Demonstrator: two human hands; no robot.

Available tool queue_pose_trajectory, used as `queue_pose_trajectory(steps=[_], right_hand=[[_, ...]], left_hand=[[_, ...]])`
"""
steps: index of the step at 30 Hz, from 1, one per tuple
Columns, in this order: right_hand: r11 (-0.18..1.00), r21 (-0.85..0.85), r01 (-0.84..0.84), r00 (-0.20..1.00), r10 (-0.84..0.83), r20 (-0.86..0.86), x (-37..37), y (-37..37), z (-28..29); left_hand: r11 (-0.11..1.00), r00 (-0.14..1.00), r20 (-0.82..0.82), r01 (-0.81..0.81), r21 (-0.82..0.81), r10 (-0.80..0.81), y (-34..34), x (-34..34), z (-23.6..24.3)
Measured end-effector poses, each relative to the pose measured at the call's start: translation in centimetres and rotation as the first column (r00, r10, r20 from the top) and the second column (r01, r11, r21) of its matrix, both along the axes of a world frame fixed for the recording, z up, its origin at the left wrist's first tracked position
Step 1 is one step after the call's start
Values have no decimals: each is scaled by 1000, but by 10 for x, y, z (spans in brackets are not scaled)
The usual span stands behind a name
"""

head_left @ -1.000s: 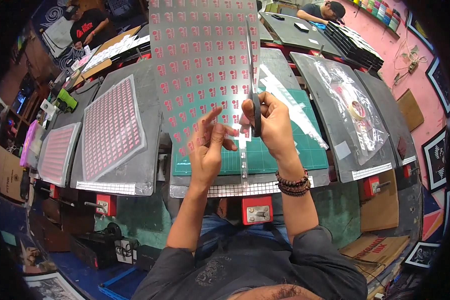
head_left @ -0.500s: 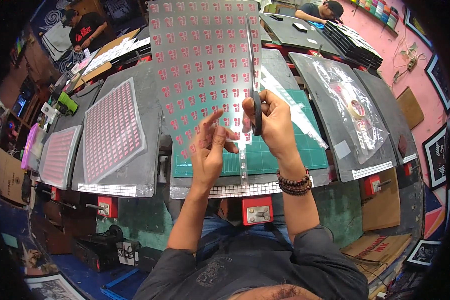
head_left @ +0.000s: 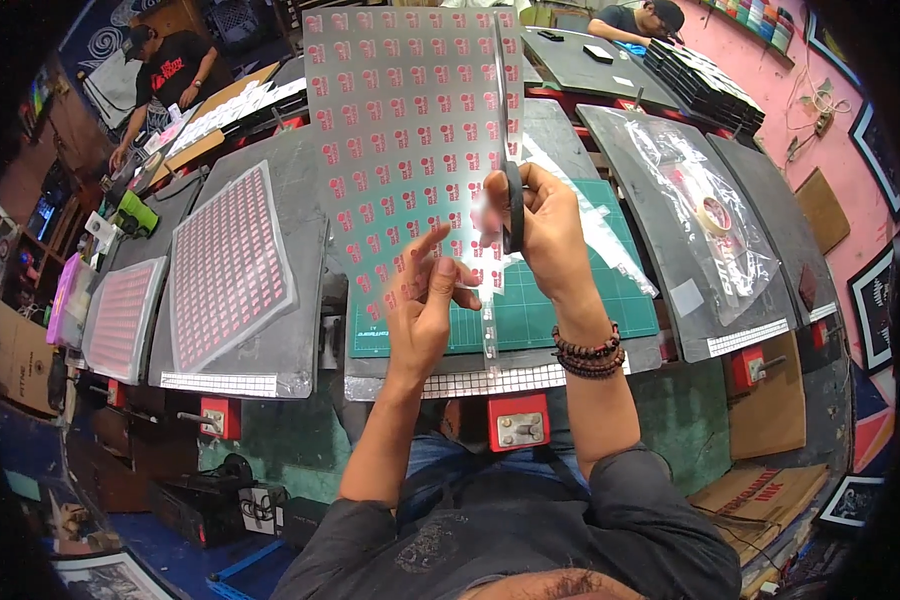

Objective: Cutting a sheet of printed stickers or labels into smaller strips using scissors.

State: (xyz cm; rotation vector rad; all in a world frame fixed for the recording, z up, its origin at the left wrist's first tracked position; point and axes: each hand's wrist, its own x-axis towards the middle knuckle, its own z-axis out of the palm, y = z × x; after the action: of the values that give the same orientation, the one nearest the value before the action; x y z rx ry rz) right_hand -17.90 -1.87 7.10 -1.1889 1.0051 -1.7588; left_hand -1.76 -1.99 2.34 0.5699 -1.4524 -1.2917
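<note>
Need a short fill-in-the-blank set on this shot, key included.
1. The right hand holds a pair of ____ with black handles.
2. The translucent sheet bears rows of small ____ prints.
3. The cutting mat is ____.
4. Beaded bracelets circle the person's ____ wrist.

Missing words: scissors; red; green; right.

Translucent sheet [head_left: 420,135] printed with rows of small red emblems, held raised above a green cutting mat [head_left: 610,300]. Black-handled scissors [head_left: 514,205] line its right side, blades pointing away.
</note>
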Motion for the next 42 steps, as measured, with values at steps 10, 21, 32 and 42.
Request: queue_pose_trajectory(steps=[10, 21, 32, 42], right_hand=[[1000, 8, 19, 1000, -19, -16, -5, -11, 3], [992, 42, 117, 991, -114, -69, -12, -25, 5], [998, 22, 67, 997, -66, -42, -14, -26, -1], [996, 70, 63, 998, -61, -35, -15, -27, -4]], left_hand=[[999, 999, -6, -43, 9, 43, 1, -2, -2], [999, 998, 42, -49, 9, 49, 3, -6, 0], [998, 997, 38, -63, -10, 64, 1, -6, -1], [999, 999, 8, -38, 32, 38, -2, -4, -4]])
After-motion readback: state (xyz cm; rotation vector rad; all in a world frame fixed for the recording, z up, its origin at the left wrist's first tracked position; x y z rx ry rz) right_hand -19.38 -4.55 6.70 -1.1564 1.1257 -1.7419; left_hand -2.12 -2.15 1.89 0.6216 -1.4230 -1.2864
